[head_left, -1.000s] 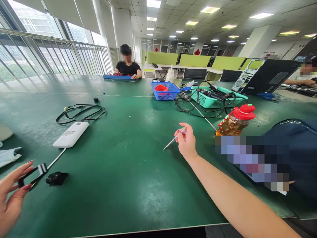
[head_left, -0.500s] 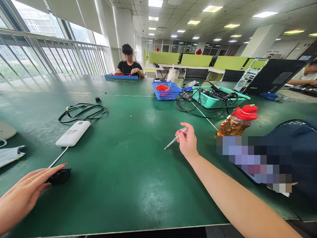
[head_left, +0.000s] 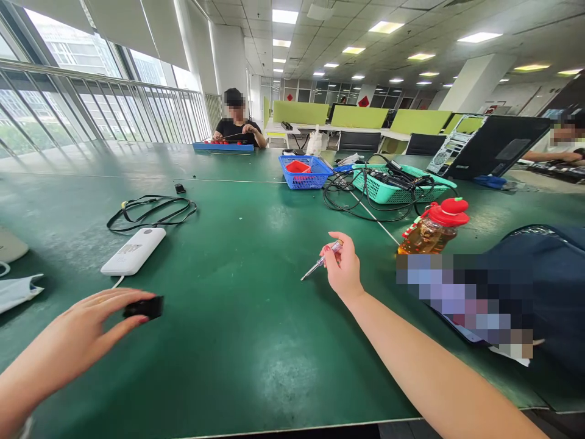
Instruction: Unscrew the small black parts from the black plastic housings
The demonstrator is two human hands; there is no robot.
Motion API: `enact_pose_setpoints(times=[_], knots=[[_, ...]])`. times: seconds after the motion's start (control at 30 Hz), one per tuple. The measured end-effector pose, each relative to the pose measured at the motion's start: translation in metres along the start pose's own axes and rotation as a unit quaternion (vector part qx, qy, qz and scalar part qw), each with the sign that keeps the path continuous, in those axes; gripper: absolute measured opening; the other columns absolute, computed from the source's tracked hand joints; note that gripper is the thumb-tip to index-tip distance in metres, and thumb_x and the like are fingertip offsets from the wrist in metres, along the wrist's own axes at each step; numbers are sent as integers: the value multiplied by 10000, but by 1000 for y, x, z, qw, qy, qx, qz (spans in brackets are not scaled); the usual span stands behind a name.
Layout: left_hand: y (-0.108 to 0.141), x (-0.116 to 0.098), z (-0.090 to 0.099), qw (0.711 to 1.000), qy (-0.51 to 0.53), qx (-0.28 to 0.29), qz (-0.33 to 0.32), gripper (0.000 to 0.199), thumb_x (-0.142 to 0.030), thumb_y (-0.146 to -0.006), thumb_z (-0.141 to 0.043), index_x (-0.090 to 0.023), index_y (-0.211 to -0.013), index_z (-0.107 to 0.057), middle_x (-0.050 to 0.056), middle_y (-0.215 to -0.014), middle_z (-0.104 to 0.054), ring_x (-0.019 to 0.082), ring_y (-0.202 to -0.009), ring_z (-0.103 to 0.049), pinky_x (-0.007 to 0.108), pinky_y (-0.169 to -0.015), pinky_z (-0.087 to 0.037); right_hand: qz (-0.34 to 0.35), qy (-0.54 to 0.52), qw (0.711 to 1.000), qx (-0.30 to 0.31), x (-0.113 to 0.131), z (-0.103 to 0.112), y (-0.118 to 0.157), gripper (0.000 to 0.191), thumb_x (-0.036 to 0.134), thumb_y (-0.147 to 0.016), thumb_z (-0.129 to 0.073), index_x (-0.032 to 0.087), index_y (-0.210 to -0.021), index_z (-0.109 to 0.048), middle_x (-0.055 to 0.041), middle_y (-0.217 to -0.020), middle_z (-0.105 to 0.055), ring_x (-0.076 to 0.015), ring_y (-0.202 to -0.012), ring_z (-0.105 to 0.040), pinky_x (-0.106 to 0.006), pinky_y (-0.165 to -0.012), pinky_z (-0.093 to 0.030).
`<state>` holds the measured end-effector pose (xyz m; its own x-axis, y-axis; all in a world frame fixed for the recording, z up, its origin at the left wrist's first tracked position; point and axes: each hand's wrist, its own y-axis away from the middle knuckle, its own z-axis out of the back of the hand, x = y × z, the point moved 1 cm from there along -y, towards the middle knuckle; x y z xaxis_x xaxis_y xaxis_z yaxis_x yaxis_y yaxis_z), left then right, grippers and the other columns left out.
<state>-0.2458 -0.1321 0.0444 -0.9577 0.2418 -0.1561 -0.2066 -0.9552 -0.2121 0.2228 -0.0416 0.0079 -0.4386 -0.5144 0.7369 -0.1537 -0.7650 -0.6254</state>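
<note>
Between the thumb and fingers of my left hand [head_left: 98, 323] is a small black block-like piece [head_left: 153, 307], blurred, its exact kind unclear; it appears to be off the table. My right hand [head_left: 342, 265] is closed around the clear handle of a small screwdriver [head_left: 315, 267], whose metal shaft slants down and left with its tip close to the green tabletop [head_left: 247, 341]. A white power bank [head_left: 134, 251] with a white cable lies beyond my left hand. Behind the power bank rests a loop of black cord [head_left: 153, 212].
A blue basket [head_left: 305, 178] with a red tray and a green basket [head_left: 388, 194] of black cables stand farther back. At right are a red-lidded bottle [head_left: 434, 228] and a dark bag [head_left: 543, 268]. Across the table a person [head_left: 238, 125] sits behind a blue tray [head_left: 223, 147].
My left hand has gone from lying over the black piece to pinching it, and moved right with it. The screwdriver in my right hand has stayed nearly in place.
</note>
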Motion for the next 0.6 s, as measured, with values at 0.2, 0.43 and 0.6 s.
enact_pose_setpoints(times=[0.2,0.43,0.6], knots=[[-89,-159,6,980,91,83,-158,328,-482,-872,-568,-321,-1133,-685,3,-1112,-722,225,-1030,-646,360,-958,-478,138,74,987,36,19,2,5,297,206,-898,-488,245,-1193,-467,1,-776,-662,-156,-620,-629,-306,-620,-545],[-162,-229,-69,983,86,32,-157,241,-354,-892,-596,-240,-1071,-710,52,-1044,-745,259,-988,-645,387,-890,-505,225,73,970,61,28,2,8,387,130,-877,-487,268,-1236,-453,13,-784,-665,-146,-609,-627,-300,-631,-551],[-175,-226,-95,985,105,48,-126,290,-342,-882,-616,-241,-1145,-688,65,-1096,-733,267,-1011,-652,391,-898,-505,239,72,965,78,29,2,9,411,125,-875,-477,266,-1260,-449,13,-778,-663,-143,-598,-622,-305,-622,-560]])
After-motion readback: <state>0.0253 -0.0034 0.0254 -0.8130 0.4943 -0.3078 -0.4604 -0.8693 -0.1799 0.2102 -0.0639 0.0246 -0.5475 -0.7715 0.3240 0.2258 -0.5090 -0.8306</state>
